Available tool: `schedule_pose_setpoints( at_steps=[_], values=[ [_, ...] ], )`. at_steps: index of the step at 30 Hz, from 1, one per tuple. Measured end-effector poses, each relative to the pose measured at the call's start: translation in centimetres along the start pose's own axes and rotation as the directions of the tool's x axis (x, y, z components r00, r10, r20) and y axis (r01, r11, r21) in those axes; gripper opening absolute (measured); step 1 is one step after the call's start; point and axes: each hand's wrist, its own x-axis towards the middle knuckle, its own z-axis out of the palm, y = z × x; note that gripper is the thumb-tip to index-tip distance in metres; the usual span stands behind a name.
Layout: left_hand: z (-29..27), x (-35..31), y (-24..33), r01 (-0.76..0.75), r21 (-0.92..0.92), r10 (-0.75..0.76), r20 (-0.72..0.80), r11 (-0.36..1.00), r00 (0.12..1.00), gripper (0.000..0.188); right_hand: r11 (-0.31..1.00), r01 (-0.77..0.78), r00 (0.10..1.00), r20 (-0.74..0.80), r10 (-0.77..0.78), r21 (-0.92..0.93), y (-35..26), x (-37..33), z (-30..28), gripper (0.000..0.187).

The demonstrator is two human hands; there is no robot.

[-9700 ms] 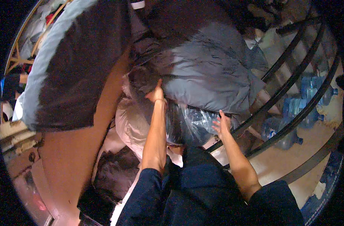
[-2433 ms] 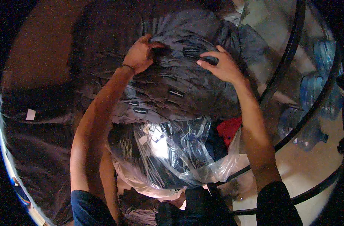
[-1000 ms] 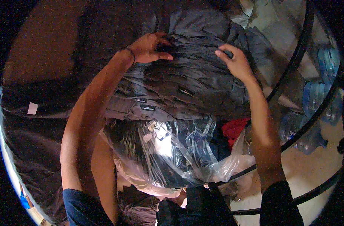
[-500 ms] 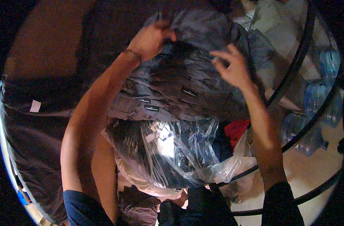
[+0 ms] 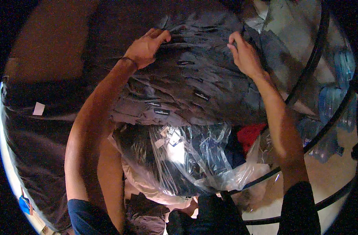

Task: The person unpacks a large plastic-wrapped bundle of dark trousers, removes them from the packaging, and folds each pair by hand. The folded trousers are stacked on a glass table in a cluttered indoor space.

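Observation:
A pile of dark grey garments (image 5: 210, 80) with small black labels lies in front of me, its layers wrinkled and overlapping. At the far left of the topmost garment, my left hand (image 5: 147, 47) is closed, its curled fingers pinching the cloth. On the far right side my right hand (image 5: 245, 56) has thumb and forefinger bent toward each other at the same garment's edge. The fabric stretches in creases between both hands. The pinched bits of cloth are mostly hidden by my fingers. Nearer to me, a clear plastic bag (image 5: 192, 164) holds dark clothing with paper tags.
A dark cloth surface (image 5: 38, 152) with a white tag (image 5: 38, 109) spreads at left. Red fabric (image 5: 250, 135) lies beside the bag. Black curved tubing (image 5: 313, 58) crosses the right side, near large clear blue bottles (image 5: 332, 107) on the floor.
My hands have moved slightly apart and the right one has risen onto the garment's edge. The bunched top garment now lies flatter and more spread out.

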Motion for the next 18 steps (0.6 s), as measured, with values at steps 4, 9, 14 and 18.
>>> schedule_pose_setpoints(
  at_steps=[4,9,14,18],
  values=[
    [-2.4,3.3,0.1,0.173,0.028,-0.167,-0.154,0.984,0.974,0.044,0.982,0.101,0.906,-0.392,-0.157,-0.161,-0.1,0.9,-2.9,0.014],
    [-2.3,4.7,-1.6,0.217,-0.124,-0.240,-0.220,0.968,0.945,0.044,0.980,0.055,0.998,-0.021,-0.060,-0.190,0.1,-1.4,-0.3,0.026],
    [0.9,1.6,-4.3,-0.032,0.431,0.001,0.073,0.902,0.997,0.053,0.988,0.023,0.984,0.177,0.005,-0.154,0.4,-3.0,3.6,0.032],
    [1.9,0.6,-5.0,-0.013,0.283,-0.009,0.075,0.959,0.997,0.061,0.970,0.103,0.986,0.154,-0.069,-0.221,0.5,-1.3,2.7,0.024]
  ],
)
